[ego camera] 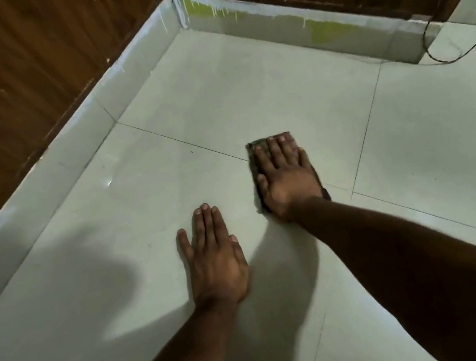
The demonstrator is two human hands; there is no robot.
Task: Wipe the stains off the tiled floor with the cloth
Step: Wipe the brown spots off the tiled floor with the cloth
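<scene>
A dark folded cloth [256,145] lies flat on the pale tiled floor [246,89], across a grout line near the middle of the view. My right hand [284,172] presses down on it, palm flat and fingers spread, so only the cloth's edges show around the hand. My left hand [215,257] rests flat on the bare tile to the left and nearer to me, holding nothing. A small dark speck [192,151] and a shiny wet patch [108,182] mark the tile to the left of the cloth.
Brown wood-panelled walls [5,78] with a pale tiled skirting [123,76] meet in a corner at the back. Yellow-green paint patches [328,30] mark the far skirting. A black cable [444,61] loops on the floor at the back right.
</scene>
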